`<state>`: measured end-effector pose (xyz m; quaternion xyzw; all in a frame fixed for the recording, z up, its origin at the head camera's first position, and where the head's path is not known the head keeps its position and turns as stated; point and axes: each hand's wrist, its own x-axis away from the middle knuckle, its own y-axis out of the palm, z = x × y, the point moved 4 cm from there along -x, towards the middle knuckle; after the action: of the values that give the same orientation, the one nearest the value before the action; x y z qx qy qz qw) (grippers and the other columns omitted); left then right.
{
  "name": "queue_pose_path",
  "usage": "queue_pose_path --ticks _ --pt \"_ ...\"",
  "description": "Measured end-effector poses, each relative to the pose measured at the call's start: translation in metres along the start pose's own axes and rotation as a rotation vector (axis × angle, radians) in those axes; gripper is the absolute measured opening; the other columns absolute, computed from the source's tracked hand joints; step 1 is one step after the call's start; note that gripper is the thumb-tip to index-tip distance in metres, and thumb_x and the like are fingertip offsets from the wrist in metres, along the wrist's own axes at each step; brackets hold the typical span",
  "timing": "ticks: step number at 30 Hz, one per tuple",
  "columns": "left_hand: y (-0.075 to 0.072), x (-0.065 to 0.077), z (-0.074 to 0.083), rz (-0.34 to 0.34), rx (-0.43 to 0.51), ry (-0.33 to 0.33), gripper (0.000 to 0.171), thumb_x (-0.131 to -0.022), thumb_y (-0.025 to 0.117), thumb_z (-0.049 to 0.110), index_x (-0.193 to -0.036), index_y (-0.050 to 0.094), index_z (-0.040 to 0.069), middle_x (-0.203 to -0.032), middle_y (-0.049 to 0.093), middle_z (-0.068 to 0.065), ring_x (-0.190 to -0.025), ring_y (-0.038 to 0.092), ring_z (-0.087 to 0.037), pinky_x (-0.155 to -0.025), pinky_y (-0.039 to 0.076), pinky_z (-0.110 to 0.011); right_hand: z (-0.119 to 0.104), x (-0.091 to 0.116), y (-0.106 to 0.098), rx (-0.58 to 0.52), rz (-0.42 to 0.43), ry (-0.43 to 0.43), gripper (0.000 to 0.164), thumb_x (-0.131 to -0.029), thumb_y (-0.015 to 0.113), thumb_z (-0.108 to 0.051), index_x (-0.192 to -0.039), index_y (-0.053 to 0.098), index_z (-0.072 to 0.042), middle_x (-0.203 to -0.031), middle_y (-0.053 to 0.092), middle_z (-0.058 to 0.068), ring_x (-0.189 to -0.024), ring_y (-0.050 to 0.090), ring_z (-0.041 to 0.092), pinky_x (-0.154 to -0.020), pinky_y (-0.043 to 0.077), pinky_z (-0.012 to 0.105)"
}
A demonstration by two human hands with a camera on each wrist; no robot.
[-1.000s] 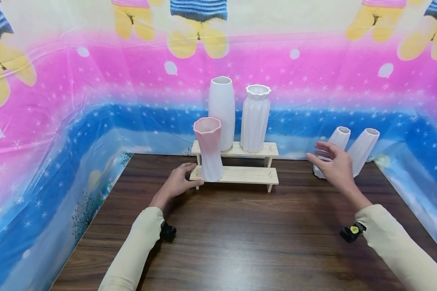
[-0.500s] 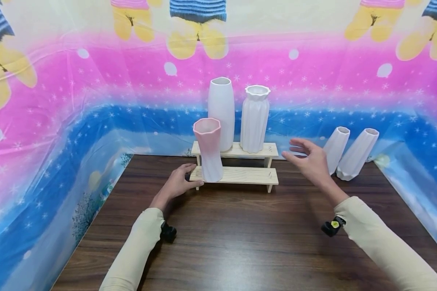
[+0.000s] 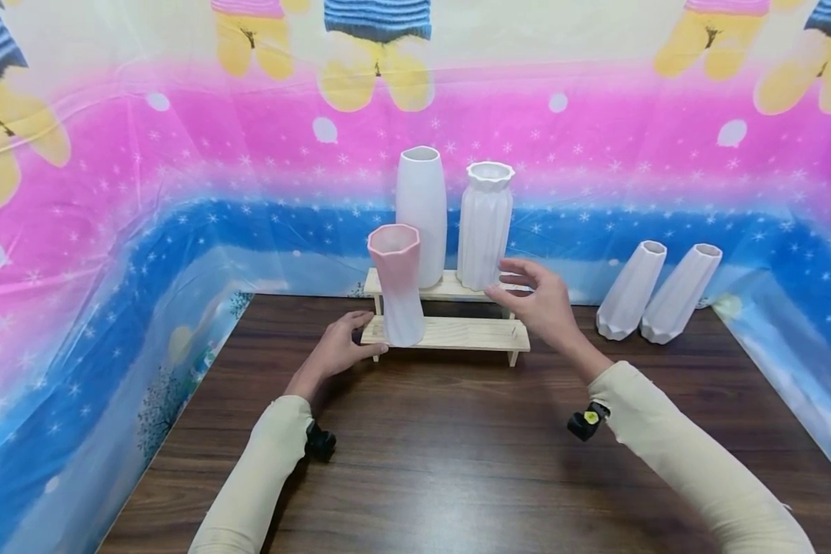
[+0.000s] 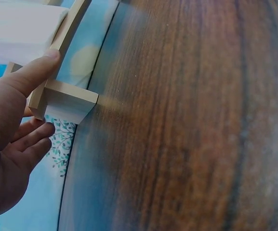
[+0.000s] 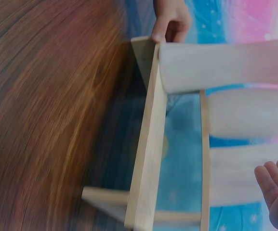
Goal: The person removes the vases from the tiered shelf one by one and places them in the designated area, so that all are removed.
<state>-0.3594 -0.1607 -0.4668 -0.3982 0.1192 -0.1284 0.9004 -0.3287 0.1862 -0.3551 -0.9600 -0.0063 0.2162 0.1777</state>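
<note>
A two-step wooden stand (image 3: 467,332) stands on the table. My left hand (image 3: 339,346) grips the left end of its lower step; in the left wrist view the thumb (image 4: 40,70) lies along the board's front edge. On that step a pink-to-white vase (image 3: 396,285) stands close to this hand. A tall smooth white vase (image 3: 422,208) and a ribbed white vase (image 3: 485,231) with a wavy rim occupy the upper step. My right hand (image 3: 543,300), fingers spread and holding nothing, is at the stand's right end, by the ribbed vase's base. Whether it touches is unclear.
Two slim white faceted vases (image 3: 632,292) are at the back right of the brown wood-grain table (image 3: 429,454), both appearing tilted to the right. A printed pink and blue cloth (image 3: 595,138) hangs behind the table and along its sides.
My right hand has moved left, away from the two slim vases at the right, to the stand's right end. My left hand has stayed on the stand, and the vases have not moved.
</note>
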Motion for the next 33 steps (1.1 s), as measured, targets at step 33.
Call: queue_pose_path --ticks 33 --pt "0.000 0.001 0.001 -0.001 0.005 -0.004 0.084 -0.091 0.078 0.043 -0.156 0.042 0.004 -0.161 0.034 -0.023 -0.147 0.035 -0.044 -0.112 0.038 -0.063 -0.001 -0.012 0.118 -0.045 -0.111 0.005 0.064 -0.083 0.087 -0.041 -0.137 0.064 -0.018 -0.134 0.066 0.004 -0.118 0.068 0.028 -0.091 0.059 0.044"
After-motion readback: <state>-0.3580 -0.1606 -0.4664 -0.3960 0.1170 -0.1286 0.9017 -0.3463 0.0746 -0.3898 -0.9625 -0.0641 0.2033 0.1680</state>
